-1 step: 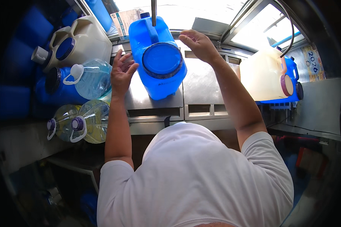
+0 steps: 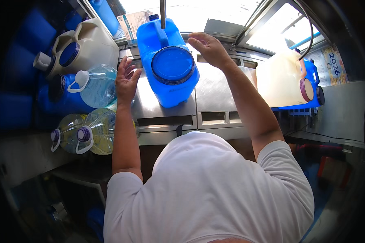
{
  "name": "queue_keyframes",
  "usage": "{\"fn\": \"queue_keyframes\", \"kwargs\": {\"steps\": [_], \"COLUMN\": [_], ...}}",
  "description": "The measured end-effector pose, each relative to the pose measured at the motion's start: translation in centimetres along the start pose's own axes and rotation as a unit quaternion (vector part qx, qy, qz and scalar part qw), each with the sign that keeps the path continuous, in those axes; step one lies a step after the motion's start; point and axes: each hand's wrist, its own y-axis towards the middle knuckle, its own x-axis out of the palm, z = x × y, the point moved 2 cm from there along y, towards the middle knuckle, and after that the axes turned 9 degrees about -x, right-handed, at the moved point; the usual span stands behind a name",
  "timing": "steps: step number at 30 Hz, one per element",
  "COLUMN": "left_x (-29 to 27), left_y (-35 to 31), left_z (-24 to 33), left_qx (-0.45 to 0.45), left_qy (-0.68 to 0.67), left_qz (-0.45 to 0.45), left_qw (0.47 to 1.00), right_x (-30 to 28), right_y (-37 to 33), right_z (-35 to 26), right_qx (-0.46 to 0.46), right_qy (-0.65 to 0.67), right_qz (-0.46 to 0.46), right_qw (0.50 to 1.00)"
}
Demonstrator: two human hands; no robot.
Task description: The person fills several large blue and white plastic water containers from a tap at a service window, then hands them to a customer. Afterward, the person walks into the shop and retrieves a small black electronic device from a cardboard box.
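Note:
A blue plastic jug [image 2: 169,94] with a large round blue lid stands upright on the steel counter in front of me, with a small cap and a handle at its far end. A thin vertical metal pipe [image 2: 163,14] comes down over its handle. To the jug's left, my left hand [image 2: 127,80] is raised with its fingers apart and empty, a small gap away from the jug. My right hand [image 2: 211,46] hangs at the jug's far right side, fingers loosely stretched and holding nothing; whether a fingertip touches the jug I cannot tell.
Whitish jugs [image 2: 95,42], a clear bottle with a white cap [image 2: 100,87] and clear bottles with purple caps [image 2: 101,125] crowd the left. A cream jug [image 2: 278,77] and a blue jug [image 2: 315,73] stand right, near a hanging hose [image 2: 312,32]. A bright window lies beyond the counter [image 2: 217,95].
My left hand has drawn a little to the left, farther from the blue jug. My right hand has shifted slightly left. The jug stays in place.

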Motion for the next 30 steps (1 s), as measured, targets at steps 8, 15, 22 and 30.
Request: {"fn": "queue_keyframes", "kwargs": {"steps": [8, 15, 22, 30], "left_x": [3.5, 3.5, 3.9, 5.5], "left_y": [-0.9, -0.6, -0.8, 4.5], "left_z": [1.4, 0.1, 0.6, -2.2], "left_qx": [0.206, 0.210, 0.136, 0.132], "left_qy": [0.059, 0.154, 0.102, -0.010], "left_qz": [-0.124, -0.181, -0.166, -0.128], "left_qw": [0.969, 0.948, 0.971, 0.983], "right_x": [4.8, 2.3, 5.4, 4.8], "right_y": [-2.5, -3.6, -4.5, -0.9], "right_z": [-2.5, -4.9, -6.7, -7.3], "right_qx": [-0.003, -0.150, -0.050, -0.178], "right_qy": [0.034, -0.204, -0.263, -0.340], "right_qz": [0.004, -0.029, -0.091, -0.270], "right_qw": [0.999, 0.967, 0.959, 0.883]}}
